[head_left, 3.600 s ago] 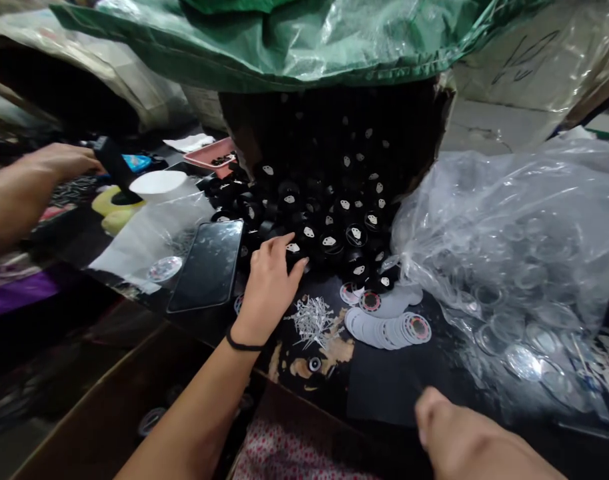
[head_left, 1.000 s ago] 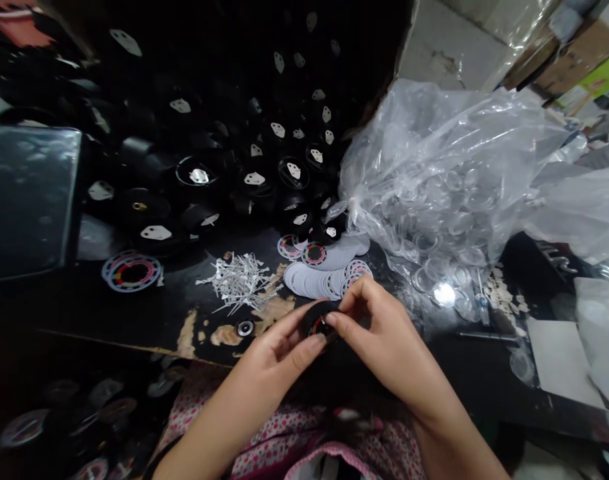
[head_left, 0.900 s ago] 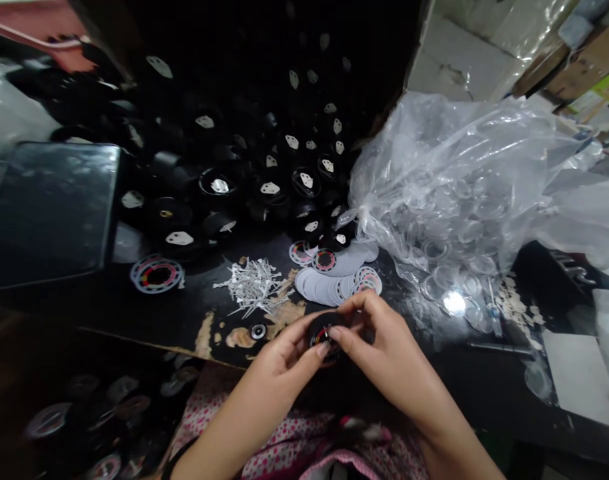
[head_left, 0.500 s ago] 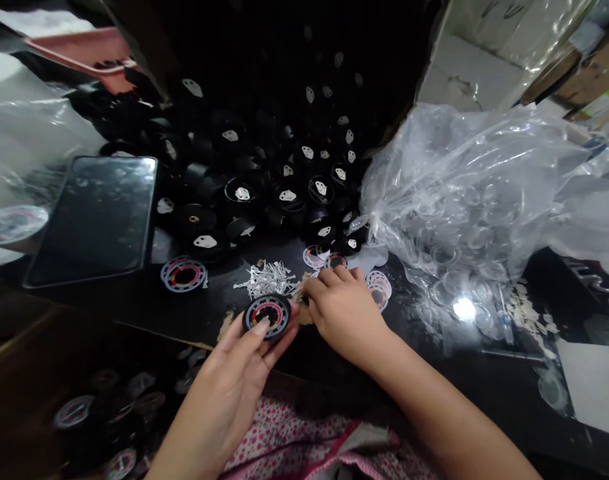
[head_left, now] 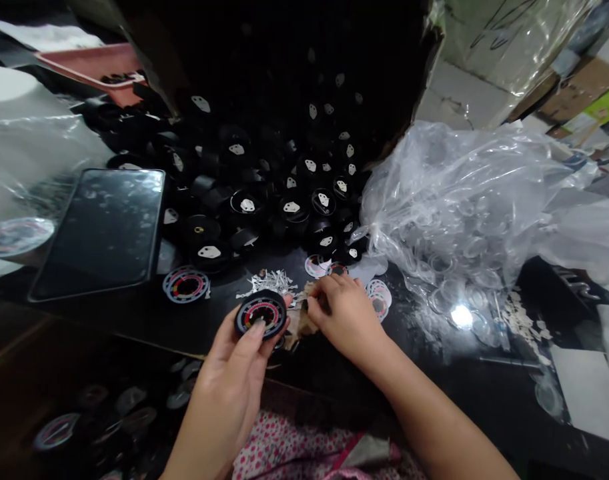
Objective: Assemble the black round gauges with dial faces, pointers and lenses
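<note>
In my left hand (head_left: 239, 363) is a round black gauge (head_left: 261, 315) with a coloured dial, its face tilted up and my thumb on the dial. My right hand (head_left: 347, 313) is to the right, fingers curled down by a scrap of brown paper (head_left: 303, 325); its fingertips are partly hidden and I cannot make out what they pinch. Just behind the gauge lies a heap of small white pointers (head_left: 271, 283). Printed dial discs (head_left: 379, 293) lie beyond my right hand, and more dial discs (head_left: 186, 285) are at the left.
Many black gauge housings (head_left: 291, 208) are piled at the back before a dark box. A black tablet-like slab (head_left: 101, 230) leans at left. A clear plastic bag (head_left: 464, 193) of transparent rings fills the right. Below the table edge at lower left are more gauges (head_left: 57, 430).
The view has shifted slightly. My left hand has moved a little to the left with the gauge, away from my right hand. My right hand stays by the brown paper, fingers still curled.
</note>
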The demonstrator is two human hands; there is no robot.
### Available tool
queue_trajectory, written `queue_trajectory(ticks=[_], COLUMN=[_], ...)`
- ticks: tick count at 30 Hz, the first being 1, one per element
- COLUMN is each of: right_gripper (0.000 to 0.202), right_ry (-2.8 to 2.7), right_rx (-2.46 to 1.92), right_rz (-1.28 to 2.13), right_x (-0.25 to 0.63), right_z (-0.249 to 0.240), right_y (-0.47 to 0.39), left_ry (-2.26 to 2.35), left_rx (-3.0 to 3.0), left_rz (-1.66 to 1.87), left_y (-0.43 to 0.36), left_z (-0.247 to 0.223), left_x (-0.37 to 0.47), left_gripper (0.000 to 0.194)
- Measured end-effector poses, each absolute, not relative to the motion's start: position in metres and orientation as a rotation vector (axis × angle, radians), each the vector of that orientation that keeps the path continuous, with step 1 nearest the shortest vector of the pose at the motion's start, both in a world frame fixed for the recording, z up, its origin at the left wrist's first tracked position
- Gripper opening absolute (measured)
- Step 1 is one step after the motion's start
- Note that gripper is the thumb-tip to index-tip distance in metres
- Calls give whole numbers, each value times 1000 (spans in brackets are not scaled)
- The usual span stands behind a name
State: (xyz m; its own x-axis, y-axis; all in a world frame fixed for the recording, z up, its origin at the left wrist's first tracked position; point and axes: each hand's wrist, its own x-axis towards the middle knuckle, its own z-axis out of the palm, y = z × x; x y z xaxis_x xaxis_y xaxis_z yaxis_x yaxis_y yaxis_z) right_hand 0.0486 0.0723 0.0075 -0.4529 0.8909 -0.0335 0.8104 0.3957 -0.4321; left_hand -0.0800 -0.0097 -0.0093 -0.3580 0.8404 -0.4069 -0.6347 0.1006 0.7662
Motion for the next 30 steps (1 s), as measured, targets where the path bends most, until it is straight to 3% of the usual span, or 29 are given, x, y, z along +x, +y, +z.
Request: queue_trajectory(ticks=[4, 12, 18, 30], right_gripper=[4, 15, 13, 14], right_ry=[-2368, -2396, -2051, -2047], right_rx=[-1478, -1429, -1307, -1445], right_rz=[730, 437, 834, 792], right_x=[54, 90, 104, 112], right_z=[14, 15, 22, 30], right_y=[60, 33, 23, 15], left_ry=[1103, 1002, 1108, 1138], left_rx=[259, 205, 269, 605], left_rz=[1456, 1374, 1371, 1192], left_y=[-10, -15, -7, -15], left_z=[-9, -7, -5, -19], left_x=[-75, -61, -45, -32], left_gripper=[24, 17, 32, 25])
